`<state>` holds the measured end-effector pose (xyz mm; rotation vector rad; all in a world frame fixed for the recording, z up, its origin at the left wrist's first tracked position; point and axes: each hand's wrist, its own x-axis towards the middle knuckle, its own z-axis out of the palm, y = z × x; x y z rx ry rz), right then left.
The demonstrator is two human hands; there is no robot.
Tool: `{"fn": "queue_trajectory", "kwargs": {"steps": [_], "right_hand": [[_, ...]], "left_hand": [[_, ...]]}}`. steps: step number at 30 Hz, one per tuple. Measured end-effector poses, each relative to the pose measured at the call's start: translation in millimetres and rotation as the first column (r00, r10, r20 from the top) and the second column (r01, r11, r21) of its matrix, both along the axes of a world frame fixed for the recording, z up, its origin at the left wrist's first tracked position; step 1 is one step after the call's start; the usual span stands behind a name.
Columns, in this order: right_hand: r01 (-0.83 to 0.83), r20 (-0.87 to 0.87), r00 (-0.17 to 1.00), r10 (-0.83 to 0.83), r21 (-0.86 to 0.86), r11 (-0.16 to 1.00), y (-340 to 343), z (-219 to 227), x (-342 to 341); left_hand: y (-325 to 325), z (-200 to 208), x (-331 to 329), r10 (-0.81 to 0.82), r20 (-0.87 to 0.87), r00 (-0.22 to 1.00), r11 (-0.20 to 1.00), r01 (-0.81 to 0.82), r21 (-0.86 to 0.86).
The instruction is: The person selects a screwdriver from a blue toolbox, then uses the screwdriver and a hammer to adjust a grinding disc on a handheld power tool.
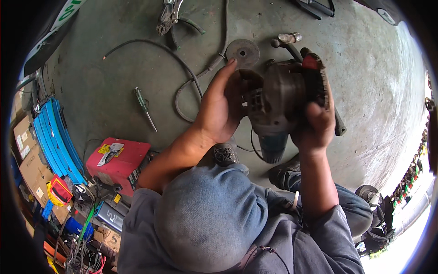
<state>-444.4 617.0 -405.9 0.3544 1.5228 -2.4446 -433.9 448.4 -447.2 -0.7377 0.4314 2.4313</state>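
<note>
An angle grinder [278,98] hangs between my two hands above the floor, its teal and black body pointing down toward me. My left hand [219,107] is around the dark curved part at its left side, thumb up; the fingertips are hidden. At the other side, my right hand [317,125] grips near a ragged-edged disc [320,80] with a red patch. Its thumb lies in front of the disc and its fingers go behind it. Some blur covers the grinder. Beyond the grinder, a flat round grinding disc [251,55] lies on the floor.
Behind the grinder lies a hammer [289,38]. To the left are a screwdriver [145,109], a curving cable [175,57] and a red machine [102,169]. A clamp-like tool [168,18] lies far off. Blue panels [57,137] and cardboard boxes [28,150] line the left edge.
</note>
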Motion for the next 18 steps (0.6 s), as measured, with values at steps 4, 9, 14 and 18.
{"fn": "queue_trajectory", "kwargs": {"steps": [4,9,14,18], "right_hand": [[-0.001,-0.031,1.000,-0.005,-0.191,0.982,4,15,-1],[0.065,0.131,0.991,-0.035,-0.238,0.969,11,16,4],[-0.200,0.126,0.975,0.180,0.160,0.967,17,30,9],[-0.075,0.221,0.961,0.165,-0.365,0.928,16,52,1]], "left_hand": [[18,14,18,-0.071,-0.398,0.915,0.984,0.000,-0.176],[23,23,13,-0.089,-0.386,0.918,0.993,0.050,-0.111],[19,10,27,-0.092,-0.389,0.917,0.995,0.073,-0.063],[19,9,33,-0.133,-0.389,0.911,0.990,0.102,-0.100]]}}
